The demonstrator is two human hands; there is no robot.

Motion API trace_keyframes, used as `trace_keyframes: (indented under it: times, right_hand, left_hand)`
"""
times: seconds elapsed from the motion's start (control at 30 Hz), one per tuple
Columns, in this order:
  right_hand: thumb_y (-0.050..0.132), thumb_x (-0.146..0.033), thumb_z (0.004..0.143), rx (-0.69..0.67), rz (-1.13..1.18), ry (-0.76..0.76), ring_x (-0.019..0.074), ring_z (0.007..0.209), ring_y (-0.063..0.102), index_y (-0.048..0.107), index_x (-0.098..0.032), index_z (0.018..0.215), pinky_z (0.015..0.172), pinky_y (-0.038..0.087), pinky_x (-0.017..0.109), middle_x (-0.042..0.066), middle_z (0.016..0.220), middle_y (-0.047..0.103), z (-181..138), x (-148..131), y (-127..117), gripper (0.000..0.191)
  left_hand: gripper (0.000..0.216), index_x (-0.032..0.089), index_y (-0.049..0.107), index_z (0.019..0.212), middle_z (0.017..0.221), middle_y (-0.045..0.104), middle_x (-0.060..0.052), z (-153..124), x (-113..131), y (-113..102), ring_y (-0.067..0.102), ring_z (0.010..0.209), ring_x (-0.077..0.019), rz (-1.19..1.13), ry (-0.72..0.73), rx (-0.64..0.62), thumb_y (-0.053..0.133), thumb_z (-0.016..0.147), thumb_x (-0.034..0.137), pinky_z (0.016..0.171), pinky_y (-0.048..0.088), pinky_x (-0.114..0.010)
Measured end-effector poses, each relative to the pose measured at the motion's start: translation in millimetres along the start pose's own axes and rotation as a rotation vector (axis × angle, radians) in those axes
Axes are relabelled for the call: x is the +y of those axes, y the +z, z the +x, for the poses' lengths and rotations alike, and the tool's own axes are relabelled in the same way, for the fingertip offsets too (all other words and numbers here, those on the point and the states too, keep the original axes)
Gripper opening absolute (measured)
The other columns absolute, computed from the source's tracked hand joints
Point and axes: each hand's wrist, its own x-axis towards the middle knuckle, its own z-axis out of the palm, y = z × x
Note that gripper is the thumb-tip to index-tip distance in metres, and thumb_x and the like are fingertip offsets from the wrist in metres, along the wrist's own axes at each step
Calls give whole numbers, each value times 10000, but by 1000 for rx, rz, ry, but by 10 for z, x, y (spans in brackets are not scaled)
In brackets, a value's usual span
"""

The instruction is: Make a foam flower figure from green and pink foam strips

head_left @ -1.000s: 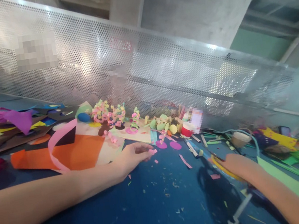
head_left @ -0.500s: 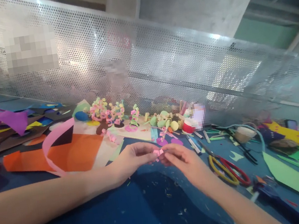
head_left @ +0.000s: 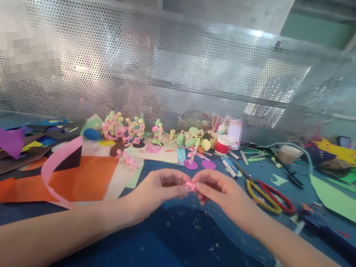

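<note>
Above the middle of the blue table (head_left: 170, 259), the left hand (head_left: 155, 192) and the right hand (head_left: 222, 191) meet fingertip to fingertip. Between them sits a small pink paper scrap (head_left: 191, 186), pinched from both sides; the fingers of each hand are curled in close around it, with the thumbs and forefingers pressed on the paper and the other fingers loosely bent. The scrap is held just off the tabletop, and both forearms reach in from the near edge.

Just to the right of the right hand lie scissors (head_left: 269, 195) with yellow and red handles, flat on the table. Nearer the lower right is a dark blue tool (head_left: 326, 231), too blurred to name. Beyond it lies a long green paper strip (head_left: 353, 210).

Behind the hands, two purple paper discs (head_left: 199, 164) lie flat, and past them stands a row of small curled paper figures (head_left: 127, 130) in pink, green and yellow on a pale sheet. A red and white pot (head_left: 222, 145) stands near the right end of that row, with a few marker pens (head_left: 228, 166) lying beside it.

To the left lies an orange sheet (head_left: 81, 183) with a pink paper band (head_left: 57, 162) arched over it. Further left, purple paper (head_left: 1, 140) lies on a heap of dark and yellow offcuts. A perforated metal screen (head_left: 167, 63) runs along the far edge of the table. Tiny paper bits are scattered over the tabletop.
</note>
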Motion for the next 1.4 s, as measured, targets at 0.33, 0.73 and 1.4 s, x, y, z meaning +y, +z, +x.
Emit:
trace_keyframes:
  times: [0.33,0.73,1.4]
  right_hand:
    - [593,-277,785,-46,22,55,87,648,547,561,-192,826,647,458,221,-29,706,567,-10,-38,-24,99]
    - [618,-303,765,-31,6,82,90,663,563,531,-186,803,679,453,239,-35,728,548,-21,-94,-4,150]
    - [630,-222,745,-245,87,194,93,716,569,481,-195,901,706,466,262,-23,825,548,-48,-157,-136,218]
  left_hand:
    - [229,143,631,882,800,675,-25,-2,-25,4,601,765,-123,6,8,-16,670,709,288,736,442,-236]
    - [190,145,628,888,820,693,-35,15,-34,-12,628,794,-132,20,64,-84,639,743,267,756,456,-238]
    - [216,160,671,847,775,671,-16,-9,-73,23,583,712,-111,32,-30,-90,692,675,289,724,456,-245]
